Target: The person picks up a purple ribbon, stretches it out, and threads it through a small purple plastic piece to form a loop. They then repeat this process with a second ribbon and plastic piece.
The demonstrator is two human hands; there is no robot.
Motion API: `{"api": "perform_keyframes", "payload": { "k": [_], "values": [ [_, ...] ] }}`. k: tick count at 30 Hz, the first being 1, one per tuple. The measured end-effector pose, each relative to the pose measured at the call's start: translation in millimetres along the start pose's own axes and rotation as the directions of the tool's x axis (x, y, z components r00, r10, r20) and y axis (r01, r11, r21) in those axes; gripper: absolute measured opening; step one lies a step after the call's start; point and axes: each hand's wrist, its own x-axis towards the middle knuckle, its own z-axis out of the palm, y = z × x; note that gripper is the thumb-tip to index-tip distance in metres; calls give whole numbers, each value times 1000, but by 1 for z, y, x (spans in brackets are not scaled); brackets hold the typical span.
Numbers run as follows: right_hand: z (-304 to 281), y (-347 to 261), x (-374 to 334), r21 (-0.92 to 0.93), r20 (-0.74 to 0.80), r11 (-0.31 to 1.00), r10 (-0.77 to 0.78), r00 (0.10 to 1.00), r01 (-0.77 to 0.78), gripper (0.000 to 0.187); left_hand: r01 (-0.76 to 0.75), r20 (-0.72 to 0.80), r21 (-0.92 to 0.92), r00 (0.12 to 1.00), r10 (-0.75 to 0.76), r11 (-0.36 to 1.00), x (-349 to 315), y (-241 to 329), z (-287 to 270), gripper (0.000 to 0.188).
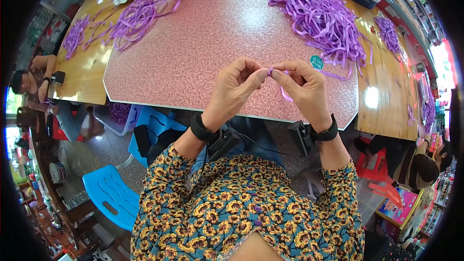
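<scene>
Both hands meet above the near edge of the pink speckled table [193, 67], fingertips almost touching. Between them is a short bit of purple ribbon [286, 94], whose loose loop hangs down below the right fingers. My left hand [237, 82] pinches the ribbon between thumb and forefinger. The thumb and forefinger of my right hand [304, 84] close on the same piece from the other side. Whether the ribbon is knotted there is hidden by the fingertips. A big tangled heap of purple ribbons [324, 19] lies beyond my right hand, with a round green tag [317, 62] at its near edge.
Another purple ribbon bundle [137, 21] lies at the table's far left. Wooden tables [92, 67] flank both sides, with more ribbon on them. Blue chairs [113, 195] and a ribbon-filled bin [113, 121] stand at lower left. One person [36, 79] sits left, another [415, 169] right.
</scene>
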Motion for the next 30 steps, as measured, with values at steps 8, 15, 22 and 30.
{"api": "perform_keyframes", "payload": {
  "k": [8, 15, 22, 30],
  "values": [
    [-5, -1, 4, 61, 23, 996, -73, 997, 72, 12, 14, 64, -23, 998, -12, 1000, -3, -2, -2, 16],
    [-2, 2, 2, 137, 63, 990, 26, 998, -34, 13, 13, 58, -27, 998, -11, 1000, -4, -4, -3, 17],
    [1, 3, -1, 26, 32, 1000, -18, 999, 17, 11, 13, 78, -22, 997, -11, 1000, -3, -3, 0, 19],
    [-3, -11, -3, 230, 42, 964, 125, 991, -131, 18, 21, 72, -45, 997, -18, 999, -3, -1, 1, 18]
  ]
}}
